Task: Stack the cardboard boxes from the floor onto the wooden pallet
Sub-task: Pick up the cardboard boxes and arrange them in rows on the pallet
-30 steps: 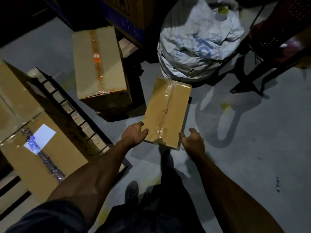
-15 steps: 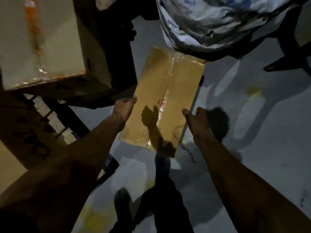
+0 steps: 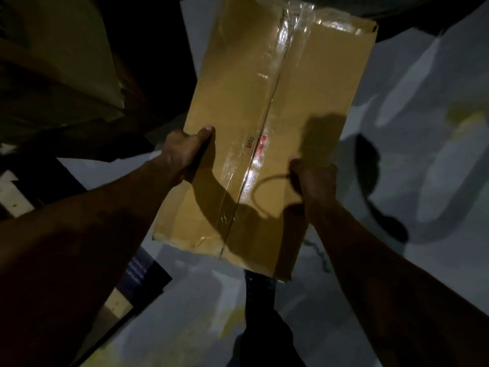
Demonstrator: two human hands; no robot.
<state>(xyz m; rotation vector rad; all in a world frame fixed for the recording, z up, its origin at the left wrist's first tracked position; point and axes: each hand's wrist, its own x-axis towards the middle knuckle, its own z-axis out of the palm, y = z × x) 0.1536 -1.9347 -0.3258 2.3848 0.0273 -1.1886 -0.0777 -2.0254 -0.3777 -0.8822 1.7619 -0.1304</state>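
Two hands grip one cardboard box, a long, flat carton sealed shut, so nothing of its contents can be seen. The left hand clamps the box's left long edge, thumb lying on the top face and fingers hidden under the side. The right hand grasps the opposite long edge nearer the person, its thumb on the top face and the other fingers out of sight beyond the edge.

The box is tan, with clear glossy tape running down the centre seam between the two top flaps and catching the light. Beside the seam, between the two hands, sits a small red mark and some dark print too small to read. The near corners look scuffed and slightly crushed. Shadows of the hands and arms fall across the near half of the top face.

Whether the box rests on the grey floor or is just clear of it cannot be told. To the right of the box, open floor stretches away with pale patches and a yellowish stain. To the left of the box, a larger carton looms in deep shadow, close to the box's left edge. Below that carton, pale wooden slats of the pallet show. Just below the box's near edge, the person's dark trouser leg stands on the floor.
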